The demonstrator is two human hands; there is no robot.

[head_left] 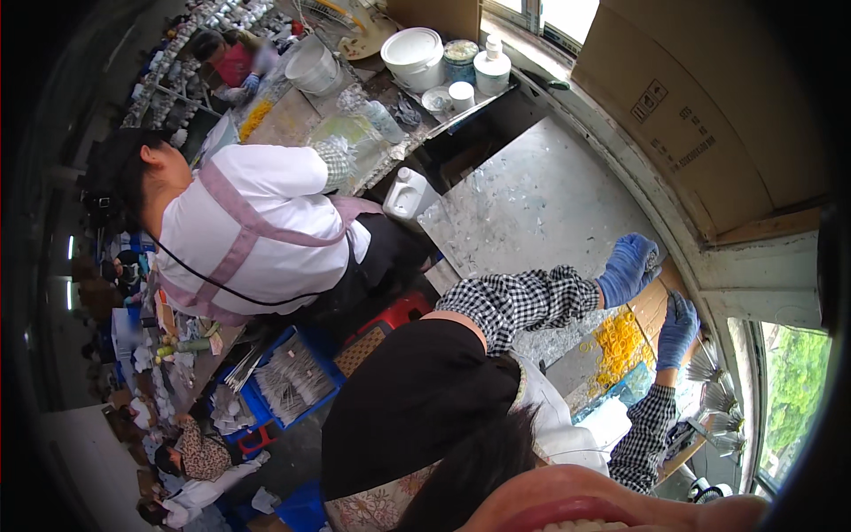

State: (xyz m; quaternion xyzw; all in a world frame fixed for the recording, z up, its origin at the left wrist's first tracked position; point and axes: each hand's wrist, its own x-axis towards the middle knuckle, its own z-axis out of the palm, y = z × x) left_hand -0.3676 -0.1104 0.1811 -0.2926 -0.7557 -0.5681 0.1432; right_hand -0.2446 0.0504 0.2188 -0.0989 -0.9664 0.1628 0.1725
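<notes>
My left hand point(631, 269), in a blue glove below a black-and-white checked sleeve, is closed above the right edge of the worktable. A small greyish thing shows at its fingers, too small to name. My right hand point(678, 332), gloved the same way, reaches beside a brown board point(651, 306) with its fingers stretched out, and nothing shows in it. Between my forearms lies a pile of yellow rings point(618, 344). A crumpled clear plastic sheet point(554, 341) is partly covered by my left sleeve.
Grey worktable point(541, 195) spreads beyond my left arm. A co-worker in white point(257, 235) sits at the left, near a white jug point(408, 193). White buckets point(413, 55) stand farther back. Thin metal pieces point(722, 403) hang by the window; a blue crate point(292, 377) holds thin rods.
</notes>
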